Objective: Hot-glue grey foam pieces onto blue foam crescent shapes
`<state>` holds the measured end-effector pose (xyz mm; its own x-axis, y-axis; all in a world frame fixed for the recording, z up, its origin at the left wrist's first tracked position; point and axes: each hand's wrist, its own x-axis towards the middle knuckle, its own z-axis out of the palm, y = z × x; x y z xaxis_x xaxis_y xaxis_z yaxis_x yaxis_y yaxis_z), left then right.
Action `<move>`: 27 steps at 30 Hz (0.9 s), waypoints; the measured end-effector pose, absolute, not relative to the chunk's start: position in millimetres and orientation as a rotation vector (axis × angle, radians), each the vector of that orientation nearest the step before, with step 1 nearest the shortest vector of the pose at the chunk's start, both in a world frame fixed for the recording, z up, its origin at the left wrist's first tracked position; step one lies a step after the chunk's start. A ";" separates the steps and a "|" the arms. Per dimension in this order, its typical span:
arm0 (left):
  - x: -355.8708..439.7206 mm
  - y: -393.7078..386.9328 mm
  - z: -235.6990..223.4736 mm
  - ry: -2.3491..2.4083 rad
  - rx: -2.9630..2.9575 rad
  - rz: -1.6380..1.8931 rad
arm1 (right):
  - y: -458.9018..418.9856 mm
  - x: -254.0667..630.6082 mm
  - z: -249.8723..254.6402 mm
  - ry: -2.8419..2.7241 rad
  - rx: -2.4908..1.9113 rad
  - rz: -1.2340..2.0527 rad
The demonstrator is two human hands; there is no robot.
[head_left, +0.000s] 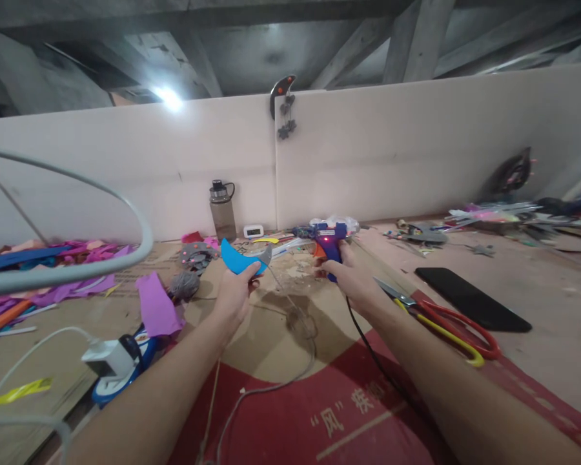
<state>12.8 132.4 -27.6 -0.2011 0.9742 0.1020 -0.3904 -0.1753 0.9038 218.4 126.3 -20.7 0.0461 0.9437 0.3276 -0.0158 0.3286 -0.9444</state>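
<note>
A: Here we are at the surface (561,274), pinkish on the right, cardboard (266,349) across the middle with a red near end!

B: White wall (368,155) along the far side, concrete ceiling (271,55) above, light (169,98) glaring at far left. A dark crescent ornament (281,88) hangs at the wall's top!

A: To the hands! Left hand (239,287) pinches the blue crescent (239,259), just left of centre!

B: And the right hand (348,274) is wrapped round the glue gun (332,242), red light showing, its cord (368,349) trailing near, beneath the forearm!

A: String (290,381) loops over the cardboard between the arms, and a grey tube (140,223) cuts across the view of the felt (90,255) at left!

B: Bottle (223,213) and small clock (254,231) by the wall; phone (472,297) on the right, scissors (407,299) just beside the right forearm!
</note>
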 end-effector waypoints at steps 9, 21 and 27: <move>7.9 135.1 -19.0 0.975 0.827 1.646 | 99.1 208.0 -8.4 -1.727 -1.016 0.756; 7.6 135.5 -17.1 0.971 0.818 1.650 | 98.7 205.7 -10.9 -1.918 -1.118 0.369; 7.5 134.6 -17.7 0.958 0.849 1.649 | 98.3 205.2 -11.1 -1.935 -1.114 0.376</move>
